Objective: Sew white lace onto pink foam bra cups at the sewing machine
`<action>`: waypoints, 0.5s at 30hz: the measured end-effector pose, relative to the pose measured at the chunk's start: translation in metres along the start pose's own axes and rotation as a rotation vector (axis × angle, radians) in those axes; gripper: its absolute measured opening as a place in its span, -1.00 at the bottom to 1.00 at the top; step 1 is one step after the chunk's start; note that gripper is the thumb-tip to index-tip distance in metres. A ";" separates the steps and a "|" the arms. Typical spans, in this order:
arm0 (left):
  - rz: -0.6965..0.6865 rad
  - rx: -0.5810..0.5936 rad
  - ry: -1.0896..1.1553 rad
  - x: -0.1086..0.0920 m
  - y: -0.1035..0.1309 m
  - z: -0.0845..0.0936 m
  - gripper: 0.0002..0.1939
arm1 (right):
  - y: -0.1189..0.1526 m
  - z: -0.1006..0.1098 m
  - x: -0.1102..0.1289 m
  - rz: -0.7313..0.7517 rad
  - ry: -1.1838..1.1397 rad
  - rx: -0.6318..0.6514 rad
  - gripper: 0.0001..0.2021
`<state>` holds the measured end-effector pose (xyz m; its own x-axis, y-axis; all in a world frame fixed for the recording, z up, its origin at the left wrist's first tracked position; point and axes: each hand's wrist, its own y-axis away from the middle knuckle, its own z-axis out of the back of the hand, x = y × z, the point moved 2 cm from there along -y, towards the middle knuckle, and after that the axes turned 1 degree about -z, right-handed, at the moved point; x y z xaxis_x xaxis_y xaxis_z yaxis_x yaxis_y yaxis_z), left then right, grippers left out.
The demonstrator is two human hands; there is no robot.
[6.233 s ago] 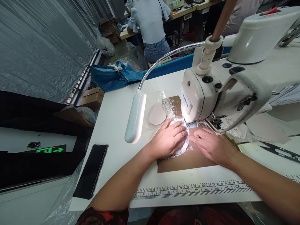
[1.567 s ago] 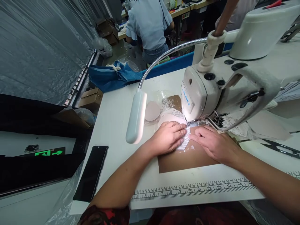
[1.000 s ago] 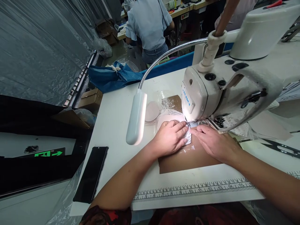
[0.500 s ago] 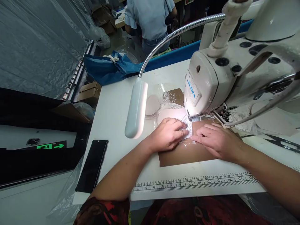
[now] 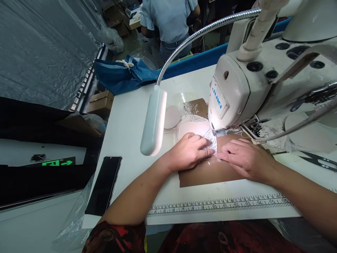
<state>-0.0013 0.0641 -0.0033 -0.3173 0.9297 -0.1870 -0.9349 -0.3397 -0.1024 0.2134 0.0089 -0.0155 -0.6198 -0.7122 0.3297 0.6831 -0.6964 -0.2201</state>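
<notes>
White lace with a pale pink cup piece (image 5: 193, 128) lies under the head of a white sewing machine (image 5: 231, 91). My left hand (image 5: 191, 151) presses on the lace (image 5: 211, 137) with bent fingers, its thumb and index finger at the lace's lower edge. Just to the right, my right hand (image 5: 243, 158) has its fingers drawn together, the index fingertip touching the lower corner of the lace. Whether it pinches the edge is too small to tell. Beneath both hands is a brown sheet (image 5: 210, 175) on the white table (image 5: 129, 130).
A lamp (image 5: 153, 121) on a bendy metal neck hangs left of the machine. A black phone (image 5: 104, 186) lies at the table's left edge, thread snips (image 5: 319, 161) at the right. A printed ruler runs along the front. Beyond the table sits a person in light blue.
The left thumb has slid slightly right along the lace edge, towards my right fingertips. The view has shifted a little, and both hands remain on the work.
</notes>
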 end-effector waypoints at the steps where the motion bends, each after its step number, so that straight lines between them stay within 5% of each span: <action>1: -0.007 0.001 -0.002 0.000 0.000 0.000 -0.64 | 0.000 0.000 0.000 -0.001 -0.001 0.003 -0.68; 15: -0.029 0.034 -0.030 0.000 -0.001 0.001 -0.61 | -0.001 0.002 0.000 -0.082 0.015 -0.046 -0.65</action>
<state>-0.0007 0.0647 -0.0018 -0.2946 0.9430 -0.1549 -0.9484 -0.3083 -0.0736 0.2136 0.0094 -0.0140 -0.6789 -0.6537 0.3344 0.6114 -0.7555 -0.2354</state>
